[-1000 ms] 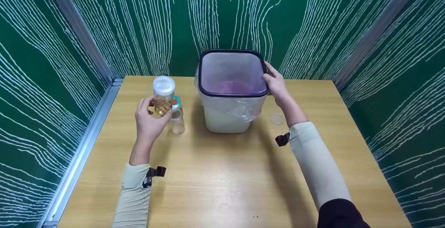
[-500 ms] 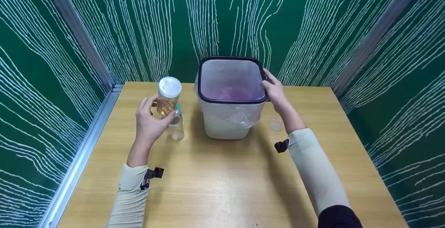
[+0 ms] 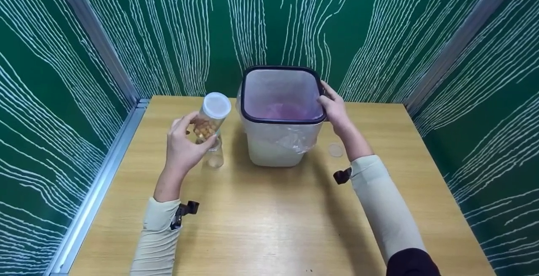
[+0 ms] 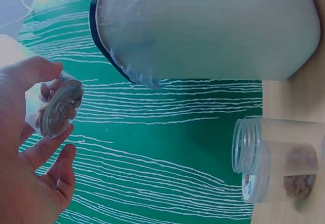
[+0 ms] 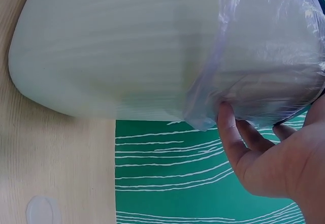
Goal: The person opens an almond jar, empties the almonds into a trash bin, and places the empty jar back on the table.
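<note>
My left hand [image 3: 182, 147] holds a clear jar [image 3: 210, 120] of brown nuts above the table, pinched between thumb and fingers. The jar has a whitish top and leans to the right; its base faces the camera in the left wrist view. Below it stands an open clear jar [image 4: 249, 145] that looks empty. Another jar [image 4: 299, 186], with some brown pieces inside, is partly hidden behind that one. My right hand [image 3: 335, 108] grips the dark rim of a white trash bin [image 3: 276, 152], thumb over the edge and fingers outside against the plastic liner [image 5: 254, 56].
The bin stands at the back middle of the wooden table [image 3: 269, 221], its mouth facing up. A clear round disc [image 3: 335, 149] lies flat right of the bin. Green walls with white lines [image 3: 349, 36] enclose the back and sides.
The held jar has gone from nearly upright to leaning right, its top shifting toward the bin. It now covers most of the lidded jar behind. My right hand keeps its grip on the rim.
</note>
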The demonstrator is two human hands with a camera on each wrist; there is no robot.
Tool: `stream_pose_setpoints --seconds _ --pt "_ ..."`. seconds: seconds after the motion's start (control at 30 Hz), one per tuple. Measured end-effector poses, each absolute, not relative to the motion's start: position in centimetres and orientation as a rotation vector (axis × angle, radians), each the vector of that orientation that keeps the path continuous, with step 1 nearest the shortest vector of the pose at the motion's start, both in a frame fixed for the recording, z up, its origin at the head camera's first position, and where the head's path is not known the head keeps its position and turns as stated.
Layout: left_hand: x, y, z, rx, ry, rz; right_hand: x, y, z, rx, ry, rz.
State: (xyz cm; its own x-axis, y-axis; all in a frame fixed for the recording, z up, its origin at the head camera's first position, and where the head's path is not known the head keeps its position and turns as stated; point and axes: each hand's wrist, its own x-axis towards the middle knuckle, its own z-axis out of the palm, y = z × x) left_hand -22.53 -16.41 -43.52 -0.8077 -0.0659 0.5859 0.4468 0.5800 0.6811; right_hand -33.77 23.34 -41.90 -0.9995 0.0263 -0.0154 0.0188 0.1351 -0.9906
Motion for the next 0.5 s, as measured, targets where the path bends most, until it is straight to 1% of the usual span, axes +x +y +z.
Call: stream_pose_setpoints --seconds 0.2,0.3,0.5 --pt "-22.3 -15.9 -43.2 -0.398 -2.201 -1.158 -33.6 23.5 -41.7 -0.055 -2.321 2.060" --pt "-22.3 -15.6 -42.9 -0.462 -2.173 -1.140 -33.2 23.8 -41.5 -0.020 -2.271 1.989" --pt "-21.6 -15.2 -42.7 -0.474 -2.207 -1.128 -31.2 24.2 -40.5 0.125 -2.267 1.593"
